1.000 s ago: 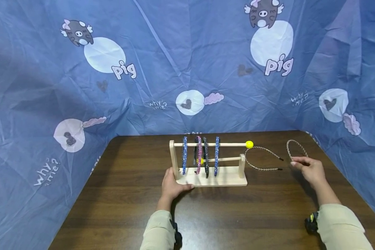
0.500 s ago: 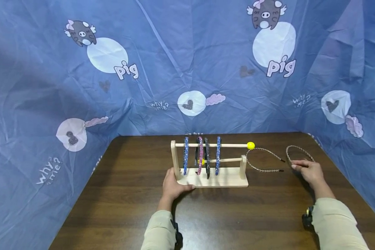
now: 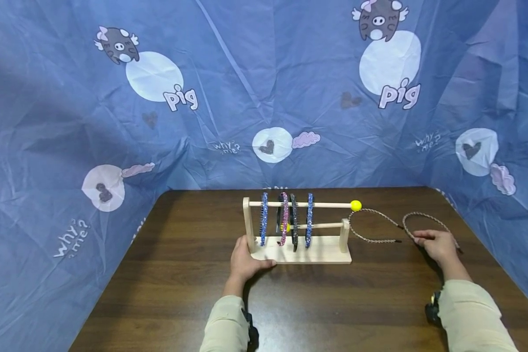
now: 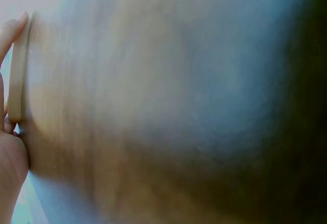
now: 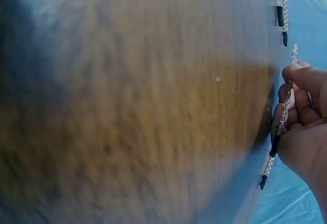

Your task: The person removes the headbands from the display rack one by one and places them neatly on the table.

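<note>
A wooden headband stand (image 3: 321,255) with two rods stands at the table's middle; several glittery headbands hang on it, including a blue headband (image 3: 310,220), a pink headband (image 3: 284,220) and a black headband (image 3: 295,225). My left hand (image 3: 245,261) grips the left end of its base, thumb along the front edge. On the right, my right hand (image 3: 436,247) pinches a thin beaded headband (image 3: 427,215) between thumb and fingers, low over the table. In the right wrist view the headband (image 5: 286,104) passes between thumb and fingers, black tip downward.
A second beaded headband (image 3: 371,239) lies on the brown table (image 3: 317,308) between the stand and my right hand, its ends pointing right. Yellow balls cap the rods, one yellow ball (image 3: 356,206) at the upper right. A blue printed cloth (image 3: 229,98) surrounds the table's back and sides.
My right hand has turned and lowered its headband, whose arch now lies flatter and closer to the second headband. The left hand keeps its grip on the stand.
</note>
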`<action>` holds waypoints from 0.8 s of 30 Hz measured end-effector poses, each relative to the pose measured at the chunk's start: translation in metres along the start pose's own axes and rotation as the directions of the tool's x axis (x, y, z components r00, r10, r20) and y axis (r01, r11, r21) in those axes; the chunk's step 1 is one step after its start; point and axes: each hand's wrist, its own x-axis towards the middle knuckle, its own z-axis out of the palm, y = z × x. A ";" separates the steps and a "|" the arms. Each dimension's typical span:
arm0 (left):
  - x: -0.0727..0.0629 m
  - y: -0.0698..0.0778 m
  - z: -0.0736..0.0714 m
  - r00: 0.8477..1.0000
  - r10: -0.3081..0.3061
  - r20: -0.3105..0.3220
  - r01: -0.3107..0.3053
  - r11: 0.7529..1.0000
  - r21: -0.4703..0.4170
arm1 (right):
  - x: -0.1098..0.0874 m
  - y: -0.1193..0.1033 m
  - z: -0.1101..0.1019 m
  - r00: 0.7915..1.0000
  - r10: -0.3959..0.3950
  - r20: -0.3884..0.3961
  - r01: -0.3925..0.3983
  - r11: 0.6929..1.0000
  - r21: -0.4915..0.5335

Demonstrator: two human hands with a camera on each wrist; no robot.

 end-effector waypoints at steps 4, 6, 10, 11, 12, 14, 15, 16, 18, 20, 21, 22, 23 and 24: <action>0.000 0.000 0.000 1.000 0.004 0.000 -0.004 1.000 -0.001 | -0.002 0.002 0.001 1.000 -0.003 -0.001 0.003 1.000 -0.013; 0.000 0.000 0.000 1.000 0.006 -0.003 -0.006 1.000 -0.004 | -0.002 0.002 0.002 1.000 -0.009 -0.015 0.008 1.000 -0.022; -0.001 0.002 0.000 1.000 0.003 -0.006 -0.003 1.000 -0.008 | -0.003 0.001 0.003 0.999 -0.028 -0.039 0.026 0.999 -0.040; -0.001 0.002 0.000 1.000 0.001 -0.006 -0.001 1.000 -0.009 | -0.003 0.001 0.002 0.999 -0.032 -0.044 0.030 0.999 -0.044; -0.001 0.003 0.000 1.000 0.000 -0.006 0.000 1.000 -0.012 | -0.003 0.001 0.002 0.998 -0.034 -0.046 0.032 0.998 -0.048; -0.001 0.003 0.001 1.000 -0.002 -0.007 0.002 1.000 -0.013 | -0.003 0.001 0.001 0.998 -0.035 -0.049 0.033 0.998 -0.054; -0.001 0.003 0.001 1.000 -0.002 -0.005 0.002 1.000 -0.016 | -0.003 0.000 0.001 0.998 -0.034 -0.051 0.031 0.998 -0.060; -0.001 0.003 0.001 1.000 -0.002 -0.002 0.002 1.000 -0.018 | -0.004 -0.001 0.000 0.998 -0.035 -0.052 0.032 0.998 -0.060; -0.001 0.002 0.002 1.000 0.002 -0.001 -0.002 1.000 -0.020 | -0.006 -0.006 0.000 0.997 -0.041 -0.058 0.037 0.997 -0.065; -0.001 0.001 0.001 1.000 0.002 -0.003 -0.002 1.000 -0.018 | -0.008 -0.013 -0.001 0.996 -0.050 -0.071 0.046 0.997 -0.066; -0.001 0.001 0.001 1.000 0.004 -0.006 -0.004 1.000 -0.018 | -0.009 -0.016 -0.001 0.995 -0.057 -0.077 0.052 0.997 -0.063; -0.001 0.000 0.001 1.000 0.006 -0.009 -0.006 1.000 -0.018 | -0.010 -0.020 -0.002 0.995 -0.060 -0.082 0.056 0.997 -0.055; -0.001 0.000 0.001 1.000 0.008 -0.013 -0.008 1.000 -0.016 | -0.011 -0.023 -0.002 0.995 -0.059 -0.082 0.055 0.997 -0.049; 0.000 -0.001 0.001 1.000 0.007 -0.013 -0.008 1.000 -0.013 | -0.013 -0.027 -0.002 0.995 -0.054 -0.079 0.051 0.998 -0.034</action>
